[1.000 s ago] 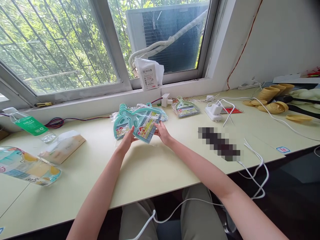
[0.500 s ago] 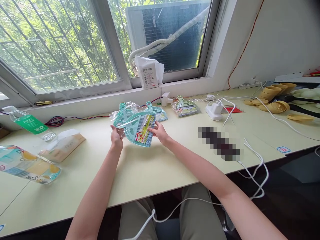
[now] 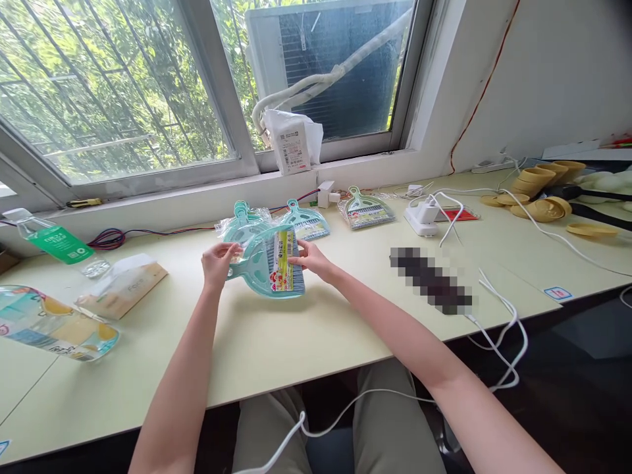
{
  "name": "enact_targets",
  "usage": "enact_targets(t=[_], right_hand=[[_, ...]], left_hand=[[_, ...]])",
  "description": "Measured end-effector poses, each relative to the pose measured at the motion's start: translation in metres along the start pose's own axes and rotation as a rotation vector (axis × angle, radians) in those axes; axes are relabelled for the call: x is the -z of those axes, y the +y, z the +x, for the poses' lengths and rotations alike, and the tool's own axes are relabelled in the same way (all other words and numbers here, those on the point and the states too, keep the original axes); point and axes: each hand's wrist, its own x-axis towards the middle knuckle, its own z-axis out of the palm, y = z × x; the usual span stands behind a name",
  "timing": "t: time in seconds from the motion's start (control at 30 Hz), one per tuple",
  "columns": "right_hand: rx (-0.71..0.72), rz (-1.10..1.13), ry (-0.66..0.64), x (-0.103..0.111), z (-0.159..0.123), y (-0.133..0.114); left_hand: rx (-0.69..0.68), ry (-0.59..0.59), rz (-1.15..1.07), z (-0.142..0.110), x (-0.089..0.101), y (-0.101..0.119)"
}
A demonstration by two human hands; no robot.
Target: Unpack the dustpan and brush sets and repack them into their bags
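Observation:
A teal mini dustpan [image 3: 257, 271] with its brush [image 3: 299, 273] and a yellow printed label is held above the table, its handle pointing left. My left hand [image 3: 217, 263] is closed at the handle end, pinching there; whether wrap or handle lies between the fingertips is partly hidden. My right hand [image 3: 316, 259] grips the right side of the set, thumb and fingers at the brush and label. Just behind it lie more teal dustpans [image 3: 241, 220] in crinkled clear wrap. A single teal dustpan set [image 3: 305, 220] rests to their right, and a greener one [image 3: 368, 214] farther right.
On the left are a green-labelled bottle [image 3: 56, 243], a tissue pack [image 3: 131, 289] and a large printed bottle [image 3: 59, 326]. A white power adapter [image 3: 422, 217] with cables stands right, before yellow-brown cups [image 3: 536, 187]. A blurred dark object [image 3: 432, 280] lies near the front edge.
The held dustpan set has turned so its label stands more upright and its handle points left. My left hand has shifted left to the handle end; my right hand still grips the brush side.

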Motion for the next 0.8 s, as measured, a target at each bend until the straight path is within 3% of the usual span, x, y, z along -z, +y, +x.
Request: enact_targets(t=[0.07, 0.17, 0.3, 0.37, 0.43, 0.5, 0.53, 0.6, 0.67, 0.73, 0.8], right_hand=[[0.004, -0.005, 0.011, 0.003, 0.001, 0.000], [0.029, 0.006, 0.065, 0.011, 0.002, -0.001], [0.075, 0.094, 0.223, 0.021, 0.006, 0.001], [0.079, 0.146, 0.290, 0.023, 0.007, 0.003], [0.080, 0.192, 0.322, 0.022, 0.008, 0.005], [0.084, 0.234, 0.322, 0.020, 0.008, 0.005], [0.088, 0.254, 0.313, 0.018, 0.007, 0.005], [0.093, 0.275, 0.270, 0.015, 0.007, 0.004], [0.090, 0.266, 0.221, 0.013, 0.007, 0.003], [0.052, 0.239, 0.216, 0.012, 0.008, 0.003], [-0.004, 0.209, 0.276, 0.013, 0.012, 0.003]], left_hand=[[0.057, 0.061, -0.106, 0.006, 0.003, -0.008], [0.137, 0.402, -0.104, 0.014, 0.020, -0.022], [0.228, 0.852, 0.282, 0.011, 0.050, -0.029], [0.108, 0.951, 0.434, 0.004, 0.054, -0.022], [-0.135, 0.873, 0.452, -0.003, 0.043, -0.011], [-0.260, 0.607, 0.306, -0.009, 0.019, 0.001], [-0.208, 0.438, 0.159, -0.012, 0.004, 0.005], [0.053, 0.044, -0.185, -0.020, -0.027, 0.011], [0.265, -0.208, -0.402, -0.030, -0.051, 0.012], [0.346, -0.293, -0.487, -0.040, -0.064, 0.011], [0.370, -0.258, -0.514, -0.046, -0.067, 0.009]])
